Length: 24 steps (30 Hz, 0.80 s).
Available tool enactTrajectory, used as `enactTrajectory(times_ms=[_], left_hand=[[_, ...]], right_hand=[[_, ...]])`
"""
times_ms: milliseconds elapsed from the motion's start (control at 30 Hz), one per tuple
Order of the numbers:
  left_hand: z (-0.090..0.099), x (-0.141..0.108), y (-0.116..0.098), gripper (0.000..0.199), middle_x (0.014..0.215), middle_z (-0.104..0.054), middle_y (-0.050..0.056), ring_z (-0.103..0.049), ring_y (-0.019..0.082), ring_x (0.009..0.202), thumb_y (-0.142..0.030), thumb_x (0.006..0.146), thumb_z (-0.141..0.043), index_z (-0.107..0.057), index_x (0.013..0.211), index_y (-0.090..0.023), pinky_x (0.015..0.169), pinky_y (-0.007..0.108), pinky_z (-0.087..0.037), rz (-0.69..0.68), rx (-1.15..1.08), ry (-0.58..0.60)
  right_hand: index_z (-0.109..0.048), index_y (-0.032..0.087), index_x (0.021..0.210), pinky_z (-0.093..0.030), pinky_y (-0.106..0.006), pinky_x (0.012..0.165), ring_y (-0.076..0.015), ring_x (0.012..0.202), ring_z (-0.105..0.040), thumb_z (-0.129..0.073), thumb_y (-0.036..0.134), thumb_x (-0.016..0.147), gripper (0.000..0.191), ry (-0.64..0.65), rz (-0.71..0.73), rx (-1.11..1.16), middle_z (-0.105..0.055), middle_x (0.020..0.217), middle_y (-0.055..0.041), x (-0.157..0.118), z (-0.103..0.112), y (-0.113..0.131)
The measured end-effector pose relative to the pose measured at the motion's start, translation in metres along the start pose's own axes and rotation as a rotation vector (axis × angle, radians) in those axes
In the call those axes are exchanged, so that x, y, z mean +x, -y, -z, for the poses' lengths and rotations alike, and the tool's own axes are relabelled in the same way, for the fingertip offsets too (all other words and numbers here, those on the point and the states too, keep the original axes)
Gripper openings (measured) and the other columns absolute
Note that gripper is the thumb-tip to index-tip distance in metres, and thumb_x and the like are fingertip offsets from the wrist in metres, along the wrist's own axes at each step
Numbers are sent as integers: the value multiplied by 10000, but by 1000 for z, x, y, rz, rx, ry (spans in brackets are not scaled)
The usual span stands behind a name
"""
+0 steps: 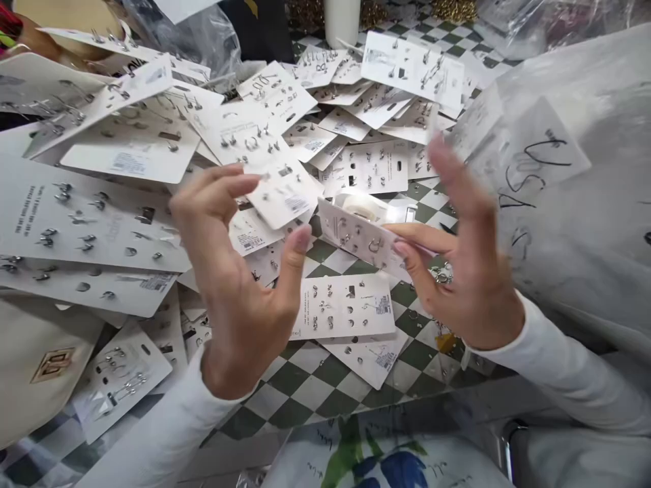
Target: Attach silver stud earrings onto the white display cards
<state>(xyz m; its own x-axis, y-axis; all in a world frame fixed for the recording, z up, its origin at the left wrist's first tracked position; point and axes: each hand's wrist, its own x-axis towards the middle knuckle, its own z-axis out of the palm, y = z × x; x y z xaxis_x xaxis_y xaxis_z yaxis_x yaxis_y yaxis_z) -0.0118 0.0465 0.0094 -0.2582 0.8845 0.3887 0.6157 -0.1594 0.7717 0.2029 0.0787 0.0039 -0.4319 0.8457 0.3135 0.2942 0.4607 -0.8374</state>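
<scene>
My right hand [465, 271] pinches the right end of a white earring card [363, 237] between thumb and fingers, tilted above the table, while its index finger points up. My left hand [244, 271] is held up left of that card, fingers curved and thumb apart, touching nothing that I can see. Below the held card, another earring card [346, 308] lies flat, partly over a second card [373, 356]. Just behind the held card sits a tape dispenser [371, 207] with a roll of tape, partly hidden by it.
Heaps of earring cards [274, 149] cover the left and back of the checkered table [310, 390]. A big plastic bag [600, 156] with black handwriting stands at the right. At the left edge is a beige bag [41, 366]; a white cylinder [342, 20] stands at the back.
</scene>
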Motion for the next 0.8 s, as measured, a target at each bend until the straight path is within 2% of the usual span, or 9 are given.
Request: enactTrajectory(times_ms=[100,167,233,333,433,500,600,700,800], left_hand=[[-3,-4,-1,490,1451,-466,51,-458,303,1406,-266,871,-797,-524,1276,-280,1107,463,-504,-19,-14,5],[-6,-8,-2,494,1402,-494,62,-558,275,1272,-283,873,-801,-520,1280,-277,1020,436,-555,51,-130,-14],[-10,-13,-4,408,1293,-579,65,-635,249,1135,-337,906,-774,-543,1236,-271,943,414,-601,179,-284,97],[-15,-22,-4,260,1097,-698,57,-705,250,1014,-412,934,-740,-623,1095,-244,807,377,-648,353,-462,307],[-17,-29,-1,236,1009,-736,37,-737,233,869,-392,923,-757,-660,1073,-238,666,334,-650,433,-535,309],[-17,-30,2,264,1038,-747,39,-748,237,854,-373,930,-749,-652,1140,-246,618,322,-648,476,-582,324],[-17,-29,5,304,1229,-721,63,-733,274,1064,-376,952,-720,-636,1218,-256,742,343,-675,517,-696,350],[-18,-27,3,394,1347,-673,63,-680,284,1208,-336,919,-768,-603,1269,-264,882,357,-669,536,-760,397],[-20,-26,-2,493,1352,-672,69,-690,295,1198,-270,868,-819,-552,1283,-265,801,332,-691,555,-736,451]], right_hand=[[-353,419,1582,-531,-451,1186,-313,1586,-158,-645,60,968,769,-217,67,-66,-211,1687,109,1,2,8],[-412,392,1560,-550,-431,1167,-333,1559,-250,-687,97,962,721,-329,12,-11,-200,1691,96,1,1,12],[-449,372,1540,-612,-401,1088,-330,1457,-451,-720,144,956,683,-363,-42,94,-159,1706,77,1,-1,12],[-425,369,1544,-698,-321,889,-251,1210,-678,-753,175,933,720,-274,-126,303,-206,1703,35,0,-6,8],[-278,338,1614,-713,-300,798,-225,1128,-713,-781,180,899,888,-172,-222,435,-363,1646,-22,-2,-9,3],[-245,350,1625,-715,-344,818,-243,1162,-696,-762,162,904,907,-157,-230,395,-328,1661,-18,-2,-9,3],[-328,394,1587,-705,-396,885,-256,1181,-683,-737,128,912,833,-173,-191,271,-158,1712,31,-2,-8,5],[-287,374,1601,-693,-369,910,-218,1092,-711,-761,131,902,879,-171,-182,248,-304,1668,-19,-1,-9,6],[-356,376,1561,-690,-317,836,-176,1028,-714,-757,113,909,810,-154,-112,206,-370,1626,-14,0,-7,6]])
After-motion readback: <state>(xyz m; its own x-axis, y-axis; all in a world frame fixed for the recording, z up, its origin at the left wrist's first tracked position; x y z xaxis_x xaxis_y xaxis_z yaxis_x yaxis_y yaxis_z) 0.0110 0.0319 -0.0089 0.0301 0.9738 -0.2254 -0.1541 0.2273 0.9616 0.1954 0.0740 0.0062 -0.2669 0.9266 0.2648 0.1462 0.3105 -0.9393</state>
